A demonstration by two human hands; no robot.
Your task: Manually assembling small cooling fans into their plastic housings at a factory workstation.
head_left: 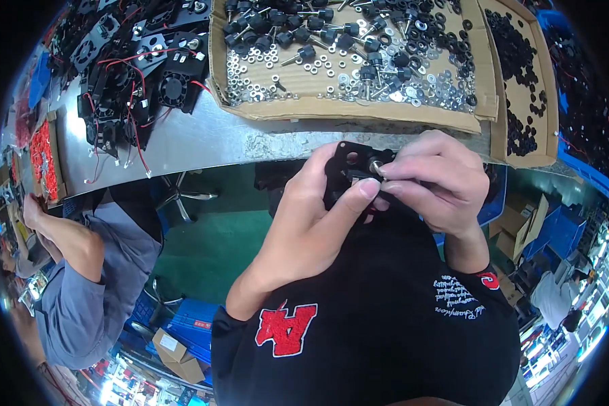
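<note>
In front of my chest, my left hand (298, 233) is closed around a flat black bracket (338, 169) with round holes, its thumb lying along the near edge. My right hand (445, 177) pinches a small round metal fitting (375, 164) against the bracket's face. Fingers hide most of the fitting, so its exact kind does not show. Just beyond my hands, a cardboard tray (304, 108) holds black knobs with threaded metal stems (304, 53), metal nuts (254, 86) and washers (419, 95).
Black fan assemblies (176, 89) with red wires lie piled on the metal table (203, 139) at left. A second cardboard tray (551, 128) of black rings stands at right. Another person (98, 284) in grey sits at left. Blue bins (193, 328) and cartons (521, 220) are below.
</note>
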